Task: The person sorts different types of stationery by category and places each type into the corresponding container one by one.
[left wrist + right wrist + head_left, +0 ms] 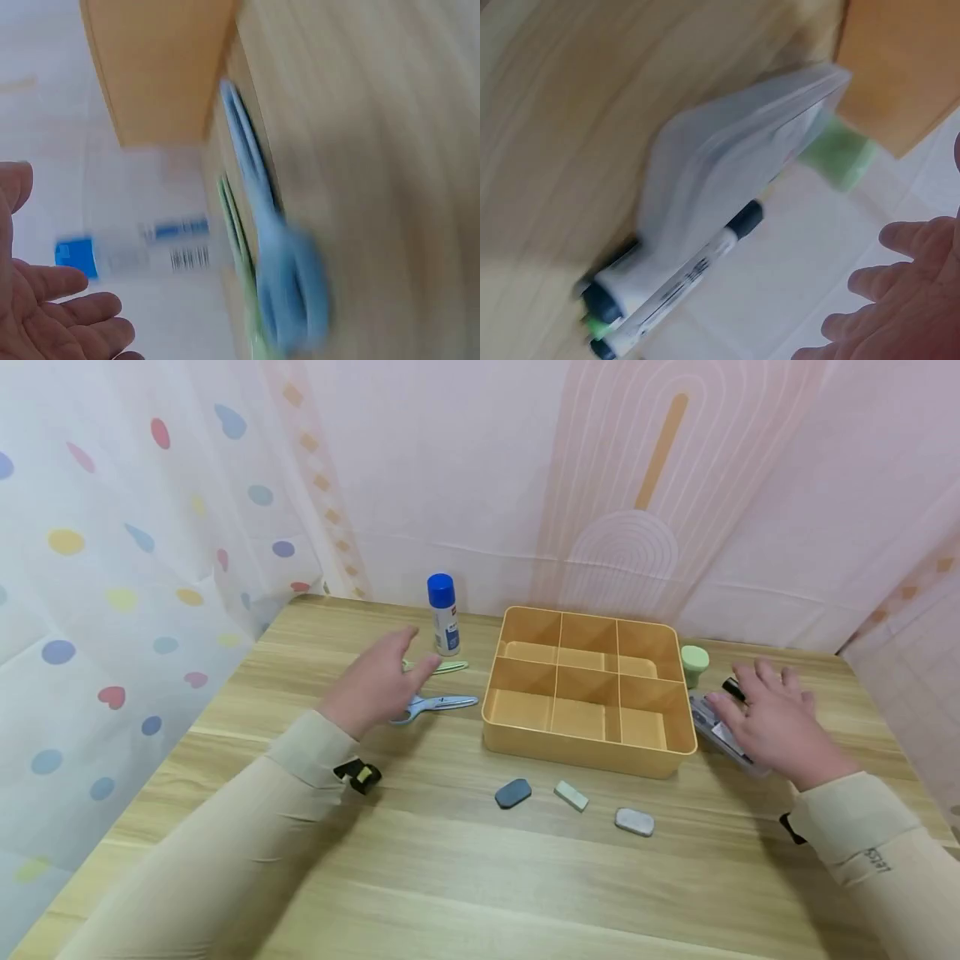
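My left hand (378, 681) hovers open, fingers straight, just above the blue-handled scissors (438, 703) and a thin green tool (446, 667) on the wooden table. In the left wrist view the scissors (277, 277) and the green tool (236, 225) lie blurred below my fingers (52, 319). My right hand (772, 714) is spread open over a clear plastic case (712, 727) and markers (731, 687), right of the orange divided tray (577, 752). The right wrist view shows the case (735, 172) lying against the markers (667, 292), my fingers (900, 300) apart from them.
A glue bottle (444, 614) with a blue cap stands behind the scissors. A small green cup (694, 664) sits at the tray's far right corner. Three erasers lie in front of the tray: dark blue-grey (513, 793), pale (571, 795), grey (634, 822). Fabric walls enclose the table.
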Tool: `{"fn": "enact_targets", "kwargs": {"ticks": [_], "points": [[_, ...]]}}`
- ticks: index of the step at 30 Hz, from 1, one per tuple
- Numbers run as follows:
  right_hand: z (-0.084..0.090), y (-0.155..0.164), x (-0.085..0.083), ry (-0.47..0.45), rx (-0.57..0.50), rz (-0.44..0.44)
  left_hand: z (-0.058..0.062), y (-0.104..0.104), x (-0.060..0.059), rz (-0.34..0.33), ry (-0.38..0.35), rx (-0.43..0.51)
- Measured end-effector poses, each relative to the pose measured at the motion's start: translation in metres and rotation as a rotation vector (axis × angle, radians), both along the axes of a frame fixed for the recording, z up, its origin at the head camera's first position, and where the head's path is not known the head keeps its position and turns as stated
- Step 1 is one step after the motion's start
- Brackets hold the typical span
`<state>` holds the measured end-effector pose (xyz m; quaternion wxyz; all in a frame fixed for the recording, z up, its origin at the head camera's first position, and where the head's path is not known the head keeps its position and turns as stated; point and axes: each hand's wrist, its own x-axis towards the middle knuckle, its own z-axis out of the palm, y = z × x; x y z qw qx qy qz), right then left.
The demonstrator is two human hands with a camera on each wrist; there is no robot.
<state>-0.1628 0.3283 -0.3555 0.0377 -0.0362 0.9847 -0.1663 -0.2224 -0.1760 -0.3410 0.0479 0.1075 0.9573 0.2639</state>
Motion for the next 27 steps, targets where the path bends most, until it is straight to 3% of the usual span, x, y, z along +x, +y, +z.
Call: {"fn": "enact_targets", "kwargs": {"ticks": [5, 9, 18, 27], "points": [[0.002, -0.012, -0.001, 0.003, -0.035, 0.01, -0.007, 0.035, 0.016, -0.03, -0.078, 0.196], [0.003, -0.019, 0.002, 0.005, -0.084, 0.008, -0.013, 0.057, 0.024, -0.021, -0.173, 0.27], [0.006, -0.021, 0.007, -0.013, -0.143, -0.026, -0.028, 0.088, 0.026, -0.006, -0.291, 0.446], [0.01, -0.023, 0.014, 0.053, -0.119, -0.047, -0.048, 0.105, 0.024, 0.105, -0.343, 0.647]]}}
